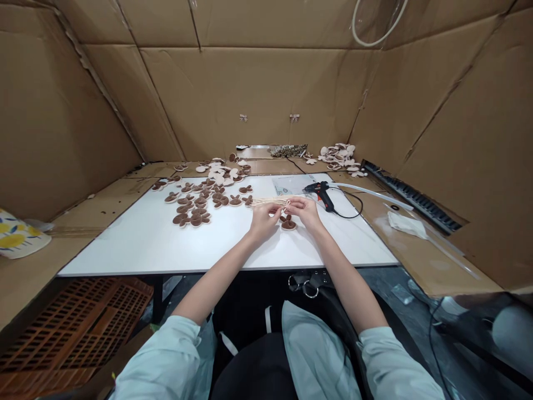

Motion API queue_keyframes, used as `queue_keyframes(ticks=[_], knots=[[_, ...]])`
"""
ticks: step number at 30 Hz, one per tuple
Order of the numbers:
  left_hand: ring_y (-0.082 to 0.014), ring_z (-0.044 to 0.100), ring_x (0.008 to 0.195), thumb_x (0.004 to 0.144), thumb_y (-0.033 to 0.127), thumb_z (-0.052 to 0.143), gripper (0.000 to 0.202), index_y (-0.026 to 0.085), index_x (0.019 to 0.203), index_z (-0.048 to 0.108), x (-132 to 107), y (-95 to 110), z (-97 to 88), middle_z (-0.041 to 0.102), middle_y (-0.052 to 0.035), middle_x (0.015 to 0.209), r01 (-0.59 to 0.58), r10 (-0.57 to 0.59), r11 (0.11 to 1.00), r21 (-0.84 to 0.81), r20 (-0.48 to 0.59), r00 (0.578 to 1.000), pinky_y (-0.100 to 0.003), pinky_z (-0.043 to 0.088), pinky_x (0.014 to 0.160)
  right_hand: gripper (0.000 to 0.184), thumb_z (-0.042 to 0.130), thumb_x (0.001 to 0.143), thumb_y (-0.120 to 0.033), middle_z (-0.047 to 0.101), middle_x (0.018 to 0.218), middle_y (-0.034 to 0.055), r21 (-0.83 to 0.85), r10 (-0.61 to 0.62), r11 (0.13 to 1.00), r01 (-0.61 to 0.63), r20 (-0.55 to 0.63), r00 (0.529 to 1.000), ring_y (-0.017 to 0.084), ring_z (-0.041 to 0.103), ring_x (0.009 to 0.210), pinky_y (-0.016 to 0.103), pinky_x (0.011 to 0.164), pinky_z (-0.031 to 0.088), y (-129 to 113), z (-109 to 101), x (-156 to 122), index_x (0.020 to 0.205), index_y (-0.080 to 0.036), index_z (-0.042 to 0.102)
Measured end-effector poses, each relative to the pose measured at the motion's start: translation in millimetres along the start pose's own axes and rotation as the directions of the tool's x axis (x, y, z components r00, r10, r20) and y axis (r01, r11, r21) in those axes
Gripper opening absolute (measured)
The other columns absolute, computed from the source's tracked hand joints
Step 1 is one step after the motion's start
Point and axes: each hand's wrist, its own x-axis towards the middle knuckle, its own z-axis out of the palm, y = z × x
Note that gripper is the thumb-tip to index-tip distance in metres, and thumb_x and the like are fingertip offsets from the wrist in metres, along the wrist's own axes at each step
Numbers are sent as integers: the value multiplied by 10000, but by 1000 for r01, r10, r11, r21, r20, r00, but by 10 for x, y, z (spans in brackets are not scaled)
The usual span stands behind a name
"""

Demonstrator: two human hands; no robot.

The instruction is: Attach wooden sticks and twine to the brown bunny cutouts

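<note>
My left hand (pixel 265 218) and my right hand (pixel 306 212) meet over the white board. Fingers of both are pinched on a pale cord (pixel 286 205), which forms a small loop between them. Behind the left fingers lies a bundle of pale cords (pixel 266 201). Just under my hands rests a brown, pale-edged piece with two ear-like lobes (pixel 288 224). Similar brown pieces (pixel 197 215) are spread to the left of my hands. A black and orange glue gun (pixel 322 194) lies beyond my right hand.
Pale pieces are heaped at the back left (pixel 220 172) and back right (pixel 337 154). The glue gun's cable (pixel 353 215) curls on the board's right side. Cardboard walls (pixel 266 83) enclose the white table board (pixel 145 250). An orange crate (pixel 83 328) stands low at left.
</note>
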Motion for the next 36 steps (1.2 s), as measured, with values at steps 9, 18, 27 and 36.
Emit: queue_keyframes(ticks=[9, 18, 27, 36], knots=[[-136, 627, 649, 731, 199, 541, 119, 169, 729, 657, -1, -25, -16, 690, -24, 712, 12, -11, 1000, 25, -32, 999, -255, 500, 656, 367, 657, 593, -493, 652, 794, 47, 46, -12, 999, 12, -5, 1000, 153, 631, 715, 312, 688, 532, 37, 13, 27, 786, -184, 616], [-146, 628, 651, 705, 180, 556, 94, 168, 666, 642, -6, 4, -28, 687, -22, 687, 13, -12, 998, 58, -9, 1000, -252, 485, 646, 363, 763, 452, -376, 627, 640, -3, -12, -37, 999, 36, -21, 999, 126, 598, 579, 333, 669, 534, 61, -12, 44, 711, -178, 603], [-136, 625, 648, 716, 188, 548, 90, 166, 700, 634, 7, -50, -7, 684, -23, 712, 29, -29, 1000, 4, -2, 1000, -265, 501, 671, 361, 700, 524, -474, 625, 689, 14, 22, -47, 999, 48, -52, 998, 136, 606, 620, 311, 633, 540, 72, 5, 59, 711, -175, 624], [-150, 615, 682, 719, 234, 538, 127, 152, 706, 634, 21, -12, -3, 671, -38, 705, 135, -134, 989, -61, 23, 991, -270, 483, 686, 304, 737, 480, -323, 620, 620, -6, -93, -122, 989, 117, -48, 991, 140, 603, 615, 329, 683, 515, 43, 14, 27, 708, -173, 602]])
